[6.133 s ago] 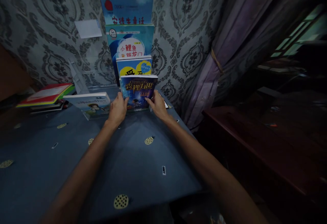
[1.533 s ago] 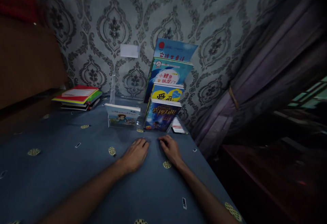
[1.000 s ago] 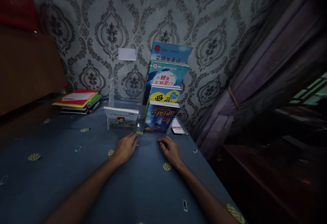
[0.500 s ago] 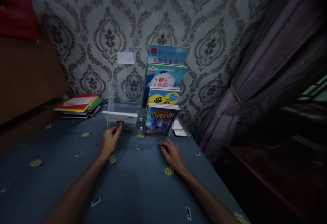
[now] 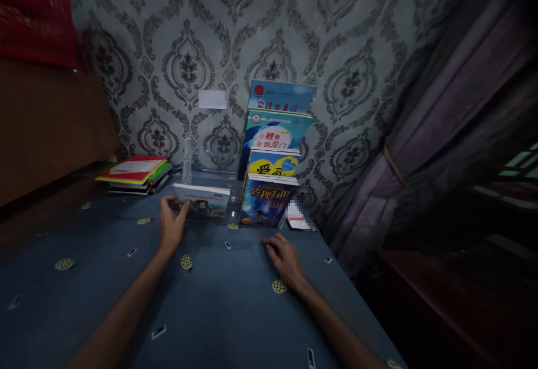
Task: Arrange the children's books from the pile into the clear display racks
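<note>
My left hand (image 5: 171, 220) is at the left edge of a thin picture book (image 5: 208, 206) standing upright in a clear plastic stand (image 5: 187, 161). Its thumb lies over the cover's edge, and the other fingers curl round the left side, their tips partly hidden. On the tablecloth rests my right hand (image 5: 283, 257), holding nothing, fingers loosely bent and apart. Just beyond it a dark blue book (image 5: 264, 203) stands at the front of a stepped row. Behind that rise a yellow-and-blue book (image 5: 273, 163), a teal book (image 5: 279, 128) and a taller blue book (image 5: 283, 95).
A pile of books and folders (image 5: 134, 170) lies at the back left. Patterned blue cloth covers the table (image 5: 227, 301). A white label (image 5: 212, 99) shows before the wallpaper. A red basket (image 5: 37, 21) is upper left; a tied curtain (image 5: 378, 206) hangs right.
My left hand has shifted left from the front of the picture book to its left edge. The right hand stays put. The view has tilted slightly.
</note>
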### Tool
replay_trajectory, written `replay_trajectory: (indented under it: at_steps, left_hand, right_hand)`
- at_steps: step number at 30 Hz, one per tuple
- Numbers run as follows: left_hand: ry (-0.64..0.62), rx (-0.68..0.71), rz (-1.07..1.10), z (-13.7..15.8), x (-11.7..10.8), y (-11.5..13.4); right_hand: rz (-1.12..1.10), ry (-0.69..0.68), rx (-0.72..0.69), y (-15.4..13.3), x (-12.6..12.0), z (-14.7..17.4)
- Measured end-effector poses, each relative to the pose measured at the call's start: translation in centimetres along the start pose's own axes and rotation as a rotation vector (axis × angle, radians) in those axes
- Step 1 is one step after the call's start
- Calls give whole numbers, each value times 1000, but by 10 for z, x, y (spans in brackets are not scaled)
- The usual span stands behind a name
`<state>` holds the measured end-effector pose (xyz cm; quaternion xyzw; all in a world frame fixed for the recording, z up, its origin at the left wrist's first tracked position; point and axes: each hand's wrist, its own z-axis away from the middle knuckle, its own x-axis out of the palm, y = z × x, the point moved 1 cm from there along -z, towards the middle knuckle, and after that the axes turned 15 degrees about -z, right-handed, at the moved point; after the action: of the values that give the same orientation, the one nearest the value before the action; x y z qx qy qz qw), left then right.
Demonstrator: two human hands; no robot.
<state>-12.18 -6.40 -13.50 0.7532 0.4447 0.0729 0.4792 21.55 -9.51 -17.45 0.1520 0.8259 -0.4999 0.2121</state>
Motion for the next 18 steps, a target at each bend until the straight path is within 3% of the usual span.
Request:
replay_trajectory:
  at_steps: [10, 18]
  left_hand:
    - [-76, 106, 76, 0, 6, -9]
    - [-101, 157, 8, -5, 1, -6]
  right_hand:
    - [9, -23, 6, -1, -2, -2]
    - [23, -14, -13, -3, -3, -1]
